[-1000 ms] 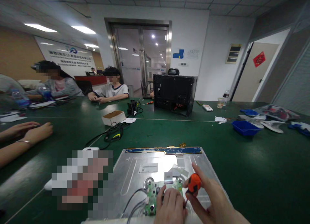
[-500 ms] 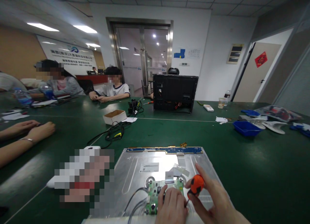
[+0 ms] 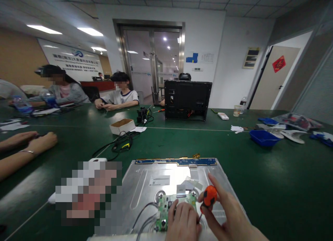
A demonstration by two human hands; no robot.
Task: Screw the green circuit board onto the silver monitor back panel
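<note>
In the head view a green circuit board (image 3: pixel 162 213) with dark cables sits on the silver back of a flat display panel (image 3: pixel 145 185). My left hand (image 3: pixel 183 218) lies bent over the board's right part, its fingers pressed together; what its fingertips hold, if anything, is hidden. My right hand (image 3: pixel 229 213) grips an orange and black screwdriver (image 3: pixel 210 196) between thumb and fingers. The screwdriver's thin shaft slants down beside my left hand, and its tip is out of sight. A blue circuit strip (image 3: pixel 177 161) runs along the panel's far edge.
On the green table (image 3: pixel 275 185) stand a black monitor casing (image 3: pixel 187 98), a small open box (image 3: pixel 122 127) and a blue tray (image 3: pixel 264 138). Black cables (image 3: pixel 121 142) lie behind a blurred patch at left. A co-worker's hands (image 3: pixel 43 142) rest at far left; other people sit beyond.
The whole view has shifted very slightly. The screwdriver handle in my right hand looks slightly turned and raised. My left hand stays on the circuit board.
</note>
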